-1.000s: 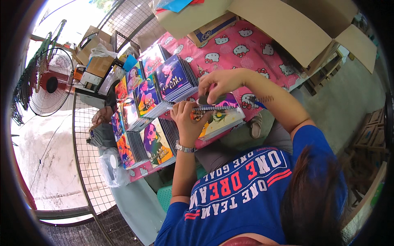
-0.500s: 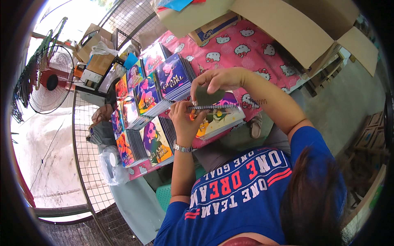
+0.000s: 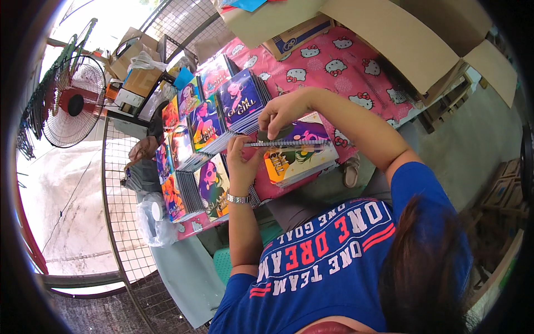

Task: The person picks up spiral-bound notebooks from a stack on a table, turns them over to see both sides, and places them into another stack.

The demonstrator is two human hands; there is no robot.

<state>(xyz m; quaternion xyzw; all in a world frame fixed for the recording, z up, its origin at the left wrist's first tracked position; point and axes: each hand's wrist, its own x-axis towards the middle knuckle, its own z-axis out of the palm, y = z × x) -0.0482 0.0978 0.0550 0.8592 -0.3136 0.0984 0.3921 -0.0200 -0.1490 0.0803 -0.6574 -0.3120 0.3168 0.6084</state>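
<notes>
My left hand (image 3: 242, 162) grips a thin spiral notebook (image 3: 311, 143) by its left end, thumb and fingers pinched over the edge. A wire coil runs along that edge, which faces up. My right hand (image 3: 282, 114) is closed on a dark grey-green flat piece (image 3: 276, 133), which is at the coil beside my left fingers; I cannot tell what it is made of. Under the held notebook lies a stack of notebooks (image 3: 295, 166) with a yellow and purple illustrated cover. Several more stacks of notebooks (image 3: 204, 123) with bright covers stand left of my hands.
A pink patterned cloth (image 3: 339, 69) covers the table. At the back right is a large open cardboard box (image 3: 400, 44), with a smaller box (image 3: 297, 36) beside it. On the left stand a fan (image 3: 73, 104) and a wire mesh panel (image 3: 125, 195). A clear plastic bag (image 3: 156, 220) hangs by the table's left edge.
The coil that stuck out past the notebook's right end no longer protrudes. My right hand has lowered and tilted the dark piece flatter against the coil. The view has shifted slightly.
</notes>
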